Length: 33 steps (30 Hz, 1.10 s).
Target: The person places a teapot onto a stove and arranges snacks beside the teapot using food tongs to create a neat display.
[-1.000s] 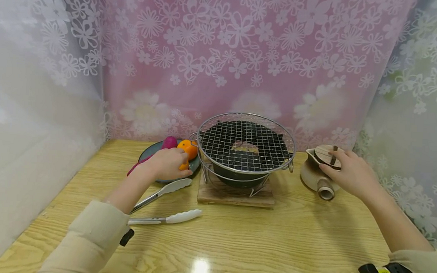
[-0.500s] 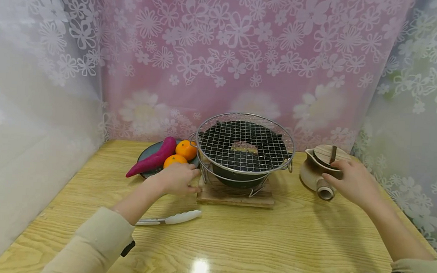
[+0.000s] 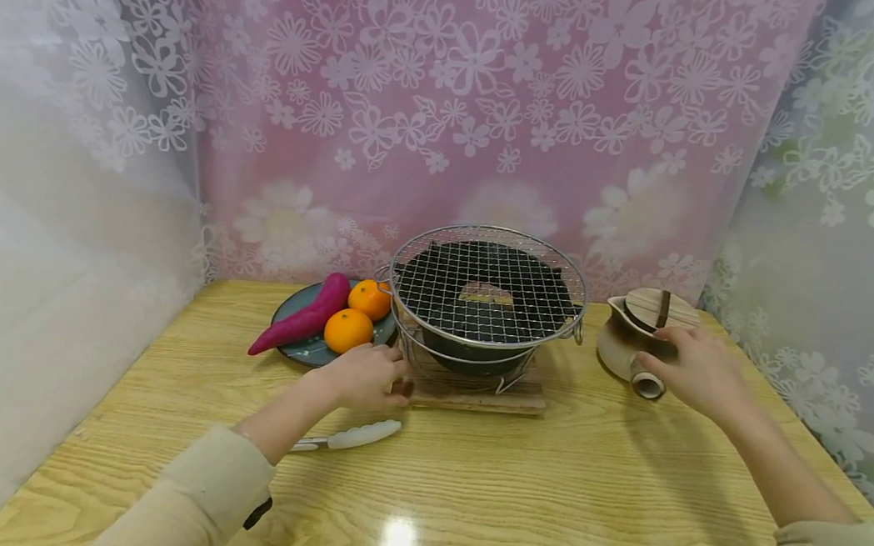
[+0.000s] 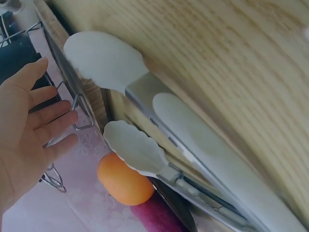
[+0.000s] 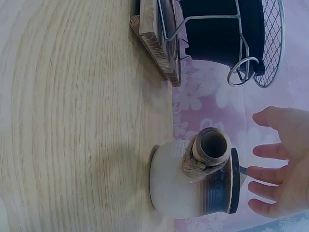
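My left hand point(image 3: 366, 377) hovers over a pair of metal tongs with white tips point(image 3: 363, 434), fingers spread loosely and holding nothing. It covers one arm of the tongs in the head view; in the left wrist view both tips of the tongs point(image 4: 104, 60) show, apart from the fingers. My right hand point(image 3: 694, 368) is beside a small clay teapot point(image 3: 616, 351) with a wooden lid point(image 3: 645, 307) and a hollow side handle point(image 3: 648, 384). In the right wrist view its relaxed fingers point(image 5: 268, 174) stay clear of the teapot's lid.
A round wire-mesh grill point(image 3: 488, 301) over a black stove stands on a wooden board point(image 3: 474, 399) at the centre. Left of it, a dark plate point(image 3: 296, 302) bears a purple sweet potato point(image 3: 302, 319) and two oranges point(image 3: 348, 330). A floral curtain point(image 3: 453, 140) hangs behind.
My left hand has moved from over the plate's oranges toward me and to the right, above the tongs. My right hand has drawn down from the lid's handle toward the teapot's side handle.
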### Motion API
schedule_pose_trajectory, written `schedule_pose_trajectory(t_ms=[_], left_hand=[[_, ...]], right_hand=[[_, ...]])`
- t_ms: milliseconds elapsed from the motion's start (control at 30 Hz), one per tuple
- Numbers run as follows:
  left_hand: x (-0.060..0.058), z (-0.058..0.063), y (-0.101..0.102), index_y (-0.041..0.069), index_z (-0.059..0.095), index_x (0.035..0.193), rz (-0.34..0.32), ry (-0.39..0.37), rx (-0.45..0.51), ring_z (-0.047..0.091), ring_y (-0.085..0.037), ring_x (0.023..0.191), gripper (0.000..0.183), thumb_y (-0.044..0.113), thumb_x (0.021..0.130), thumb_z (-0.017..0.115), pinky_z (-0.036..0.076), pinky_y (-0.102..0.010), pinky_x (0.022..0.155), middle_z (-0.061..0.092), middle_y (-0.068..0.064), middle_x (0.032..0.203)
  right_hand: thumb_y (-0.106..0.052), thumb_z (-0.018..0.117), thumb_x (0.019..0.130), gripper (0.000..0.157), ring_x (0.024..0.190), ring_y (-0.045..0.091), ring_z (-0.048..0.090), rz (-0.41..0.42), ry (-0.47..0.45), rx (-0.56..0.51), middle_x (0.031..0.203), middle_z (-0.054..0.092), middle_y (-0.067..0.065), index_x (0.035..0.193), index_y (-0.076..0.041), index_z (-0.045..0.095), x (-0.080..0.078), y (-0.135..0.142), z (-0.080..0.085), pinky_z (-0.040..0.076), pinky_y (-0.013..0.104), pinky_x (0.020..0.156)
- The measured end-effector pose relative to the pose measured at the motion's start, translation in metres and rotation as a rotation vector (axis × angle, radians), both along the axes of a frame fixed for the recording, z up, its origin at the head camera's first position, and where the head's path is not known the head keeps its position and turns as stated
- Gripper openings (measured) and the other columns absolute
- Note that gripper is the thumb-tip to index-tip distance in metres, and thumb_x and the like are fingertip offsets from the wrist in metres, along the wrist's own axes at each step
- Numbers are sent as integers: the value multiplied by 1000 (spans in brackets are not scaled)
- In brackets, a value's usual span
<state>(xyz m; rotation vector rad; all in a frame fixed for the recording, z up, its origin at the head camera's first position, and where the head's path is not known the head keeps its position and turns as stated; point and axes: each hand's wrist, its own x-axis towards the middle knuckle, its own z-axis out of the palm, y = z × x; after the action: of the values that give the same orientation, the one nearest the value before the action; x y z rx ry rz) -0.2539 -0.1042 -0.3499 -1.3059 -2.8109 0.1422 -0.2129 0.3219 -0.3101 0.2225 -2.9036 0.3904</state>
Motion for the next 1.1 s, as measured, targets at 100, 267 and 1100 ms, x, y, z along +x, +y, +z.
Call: schedule_pose_trajectory(t_ms=[100,267,1100], left_hand=[[2,-1,2,11,63,105,12,-34,-1,55,-20,92,37,42,86,61,44,-36,81,57,-3,96],[4,-4,5,13,61,111,35,-69,-20,54,-21,100,38,43,87,59,42,-39,88,57,-4,103],[6,-12,10,14,64,105,-12,-32,-68,56,-19,92,33,42,88,57,45,-35,84,58,-1,99]], right_hand=[[-44,53,90,61,104,56,39,-23,1,1,119,44,37,121,9,50,0,-1,-1,34,64,76],[-49,52,89,64,104,57,36,-75,-5,16,123,41,36,123,6,50,0,-2,-2,34,64,71],[-45,61,82,68,99,52,46,-65,-122,21,115,43,40,119,11,49,-7,-8,-19,42,56,67]])
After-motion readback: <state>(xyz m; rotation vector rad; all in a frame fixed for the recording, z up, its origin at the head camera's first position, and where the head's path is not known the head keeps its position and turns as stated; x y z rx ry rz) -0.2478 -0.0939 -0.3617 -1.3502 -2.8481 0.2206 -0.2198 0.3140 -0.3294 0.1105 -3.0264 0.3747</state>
